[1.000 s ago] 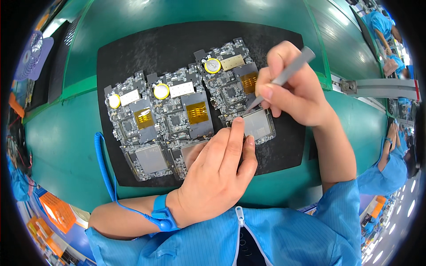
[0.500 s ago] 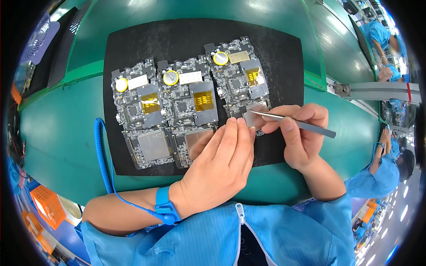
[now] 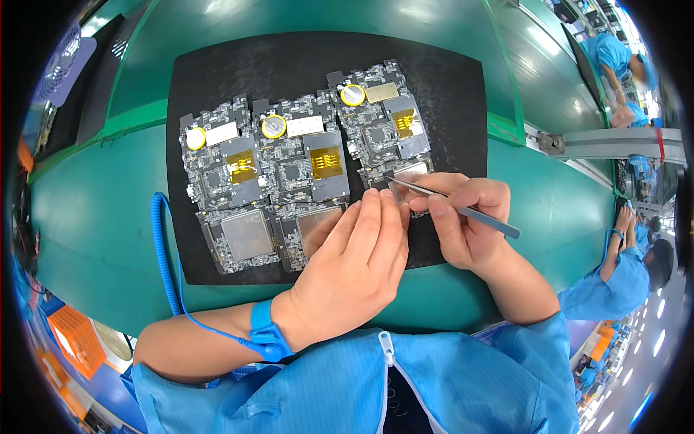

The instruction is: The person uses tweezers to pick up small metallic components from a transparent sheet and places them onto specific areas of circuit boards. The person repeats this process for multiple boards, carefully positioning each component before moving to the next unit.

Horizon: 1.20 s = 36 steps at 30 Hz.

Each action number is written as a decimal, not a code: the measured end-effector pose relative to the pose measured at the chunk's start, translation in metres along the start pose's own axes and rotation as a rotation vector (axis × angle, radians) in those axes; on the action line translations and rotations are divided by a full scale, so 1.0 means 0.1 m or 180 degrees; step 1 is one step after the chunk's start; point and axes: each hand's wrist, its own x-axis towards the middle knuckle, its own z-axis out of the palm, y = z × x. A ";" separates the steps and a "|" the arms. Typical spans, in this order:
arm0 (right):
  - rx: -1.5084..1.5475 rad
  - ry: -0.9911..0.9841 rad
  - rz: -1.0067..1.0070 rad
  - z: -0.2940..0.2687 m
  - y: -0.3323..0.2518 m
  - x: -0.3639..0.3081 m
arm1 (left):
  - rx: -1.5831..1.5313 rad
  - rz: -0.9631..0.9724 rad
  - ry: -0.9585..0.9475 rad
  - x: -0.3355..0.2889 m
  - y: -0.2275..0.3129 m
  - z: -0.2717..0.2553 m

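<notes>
Three dark circuit boards lie side by side, each with a round yellow-rimmed cell, a pale metal can and amber tape: the left board (image 3: 217,177), the middle board (image 3: 293,173) and the right board (image 3: 376,137). My right hand (image 3: 470,220) pinches a pair of metal tweezers (image 3: 499,223). Their tip points left, at the right board's lower part beside a shiny silver plate (image 3: 413,171). My left hand (image 3: 358,264) rests with fingers stretched out, fingertips at that board's lower end. It covers part of this end and of the middle board.
A black mat (image 3: 452,94) under the boards lies on the green bench (image 3: 94,224). A coiled blue cord (image 3: 163,253) runs to the wrist strap (image 3: 266,329) on my left arm. At right stands a metal rail (image 3: 607,145); co-workers in blue sit beyond. An orange crate (image 3: 76,336) is lower left.
My right hand and the tweezers have shifted left, bringing the tip up and left on the right board. My left hand has barely moved. The whole view has shifted slightly.
</notes>
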 end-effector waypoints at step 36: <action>0.1218 0.1614 0.1719 -0.74 -0.53 -0.06 | -0.0622 -0.0277 -0.0789 0.37 0.02 -0.32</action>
